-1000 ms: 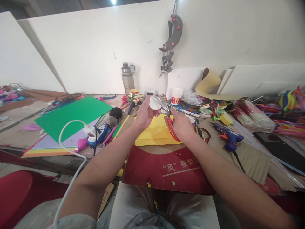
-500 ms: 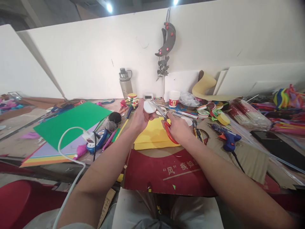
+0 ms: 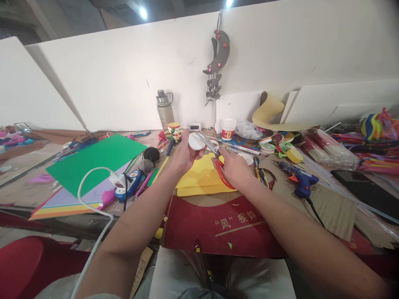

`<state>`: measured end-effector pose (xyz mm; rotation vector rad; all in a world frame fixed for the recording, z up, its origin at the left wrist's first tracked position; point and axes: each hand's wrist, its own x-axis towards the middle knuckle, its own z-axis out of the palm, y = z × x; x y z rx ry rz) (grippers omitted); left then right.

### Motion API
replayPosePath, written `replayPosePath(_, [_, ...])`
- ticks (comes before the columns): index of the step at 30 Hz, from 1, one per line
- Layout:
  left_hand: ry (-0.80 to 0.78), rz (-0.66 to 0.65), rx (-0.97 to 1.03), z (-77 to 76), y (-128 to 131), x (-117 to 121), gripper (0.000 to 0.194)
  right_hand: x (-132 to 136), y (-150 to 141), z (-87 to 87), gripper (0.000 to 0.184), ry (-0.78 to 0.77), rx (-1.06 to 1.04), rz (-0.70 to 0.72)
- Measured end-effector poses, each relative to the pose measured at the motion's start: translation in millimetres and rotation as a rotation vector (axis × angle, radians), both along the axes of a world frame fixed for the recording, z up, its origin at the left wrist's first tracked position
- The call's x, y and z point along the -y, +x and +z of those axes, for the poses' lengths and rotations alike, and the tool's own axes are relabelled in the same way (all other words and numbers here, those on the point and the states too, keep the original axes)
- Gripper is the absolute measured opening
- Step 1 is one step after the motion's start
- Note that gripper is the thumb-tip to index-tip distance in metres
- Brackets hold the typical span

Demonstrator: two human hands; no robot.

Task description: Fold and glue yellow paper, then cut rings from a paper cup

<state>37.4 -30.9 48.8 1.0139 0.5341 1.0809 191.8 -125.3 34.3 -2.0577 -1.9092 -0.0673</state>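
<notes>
My left hand (image 3: pixel 186 154) is closed round a small round white piece (image 3: pixel 196 142), which looks like the bottom of a paper cup. In my right hand (image 3: pixel 235 167) is a pair of scissors (image 3: pixel 222 176) with orange-red handles. Their metal blades point up and left and reach the edge of the white piece; whether they touch it I cannot tell. Below both hands lies yellow paper (image 3: pixel 199 176) on a red printed cardboard sheet (image 3: pixel 202 224). Past the scissors, another white ring-like piece (image 3: pixel 213 145) rests on the table.
To the right lie a blue glue gun (image 3: pixel 301 182) and a black phone (image 3: pixel 364 191). Green paper (image 3: pixel 96 160) and a white plug with its cable (image 3: pixel 118 178) are on the left. Behind stand a bottle (image 3: pixel 165 110) and paper cups (image 3: pixel 229 128).
The white piece is turned slightly, showing more of its flat face. Both hands keep almost the same place and grip; the whole view has shifted a little.
</notes>
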Motion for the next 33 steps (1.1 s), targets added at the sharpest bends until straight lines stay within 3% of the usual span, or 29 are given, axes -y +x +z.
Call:
replayPosePath(11, [-0.023,0.024,-0.018,1.6,1,-2,0.071,-4,4,-9.8,0.043,0.037,0.008,0.02])
replayPosePath(16, [-0.033,-0.027,-0.025,7.9,-3,-2,0.075,-2,2,-6.3,0.044,-0.021,-0.006,0.036])
replayPosePath(19, [-0.059,-0.085,-0.024,10.5,-5,-3,0.076,-6,4,-10.7,0.038,0.059,-0.076,0.071])
replayPosePath(21, [-0.072,-0.111,-0.004,10.2,-6,-4,0.072,-9,7,-15.5,0.034,0.186,-0.221,0.122])
replayPosePath(25, [-0.005,-0.143,0.101,3.8,-5,-6,0.043,-15,8,-21.8,0.052,0.415,-0.694,0.244])
replayPosePath(27, [0.06,-0.148,0.148,-1.3,-5,-9,0.032,-16,6,-21.9,0.058,0.394,-0.942,0.26])
replayPosePath(33, [0.128,-0.16,0.129,-13.5,-7,-15,0.045,-16,2,-16.0,0.063,0.199,-1.42,0.151])
